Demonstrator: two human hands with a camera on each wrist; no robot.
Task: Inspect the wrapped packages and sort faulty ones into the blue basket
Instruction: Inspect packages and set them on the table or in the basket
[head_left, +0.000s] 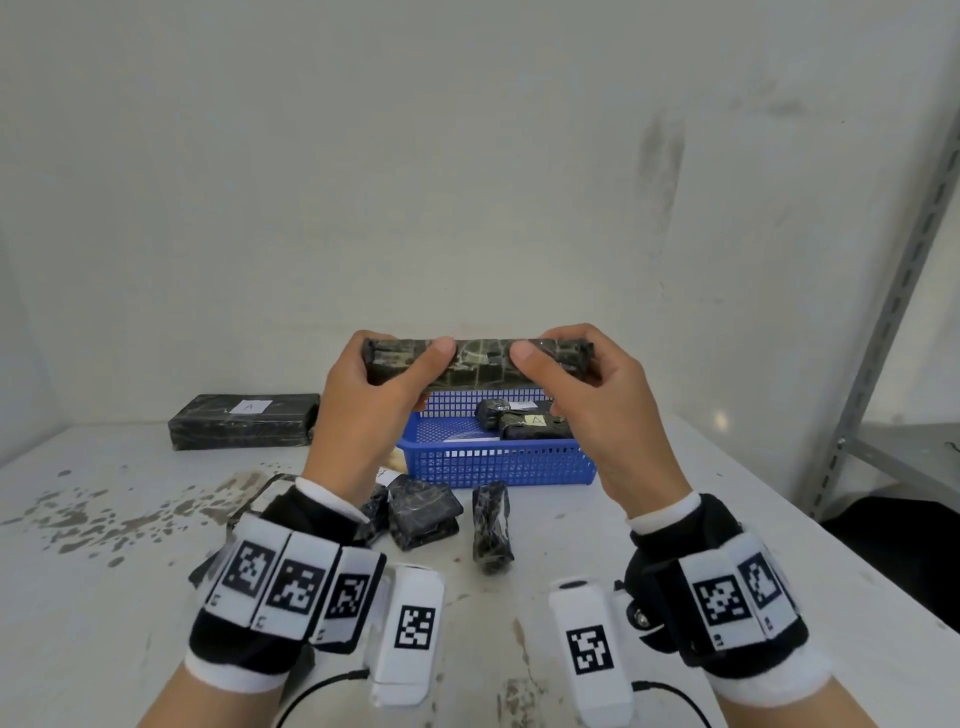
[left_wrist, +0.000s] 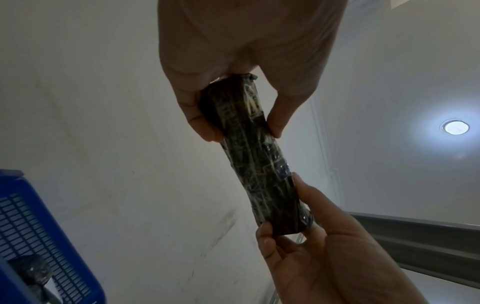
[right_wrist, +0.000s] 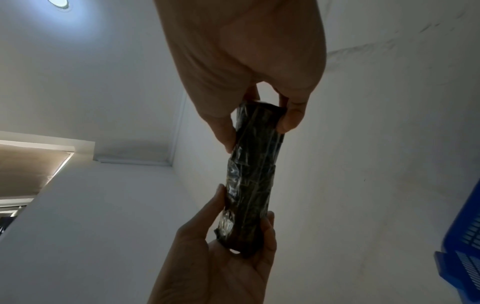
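I hold a long package (head_left: 478, 364) wrapped in dark film level in front of me, above the blue basket (head_left: 498, 462). My left hand (head_left: 402, 364) grips its left end and my right hand (head_left: 556, 364) grips its right end, thumbs on the near face. In the left wrist view the left hand (left_wrist: 240, 125) pinches one end of the package (left_wrist: 259, 164). In the right wrist view the right hand (right_wrist: 257, 131) pinches the other end of the package (right_wrist: 252, 174). The basket holds small wrapped packages (head_left: 524, 421), one with a yellow label.
A long wrapped package (head_left: 244, 421) with a white label lies at the back left of the white table (head_left: 130, 597). Several small wrapped packages (head_left: 423, 512) lie in front of the basket. A grey metal shelf frame (head_left: 909, 260) stands at the right.
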